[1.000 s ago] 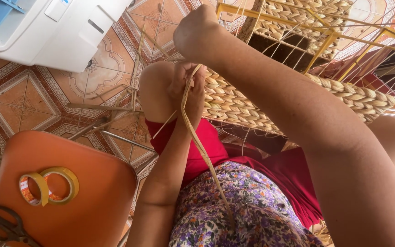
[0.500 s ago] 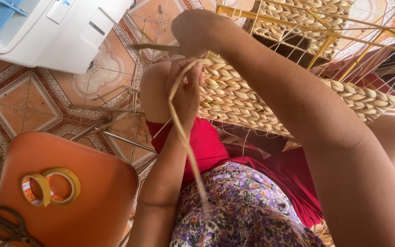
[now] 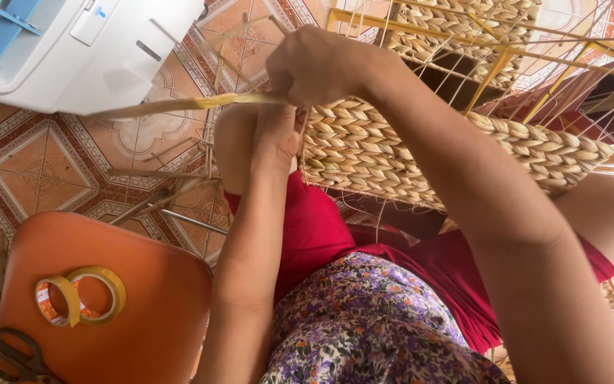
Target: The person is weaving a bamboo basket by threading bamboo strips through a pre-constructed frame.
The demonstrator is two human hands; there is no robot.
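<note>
I saw my right hand [image 3: 318, 67] clenched around a flat straw strand [image 3: 179, 105] stretching leftward, while my left hand [image 3: 275, 135] pressed against the edge of the braided woven basket [image 3: 392, 153], which rested on my lap.

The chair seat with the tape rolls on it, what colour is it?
Orange. The chair seat shows plainly in the head view, with two yellow tape rolls lying on it.
</note>
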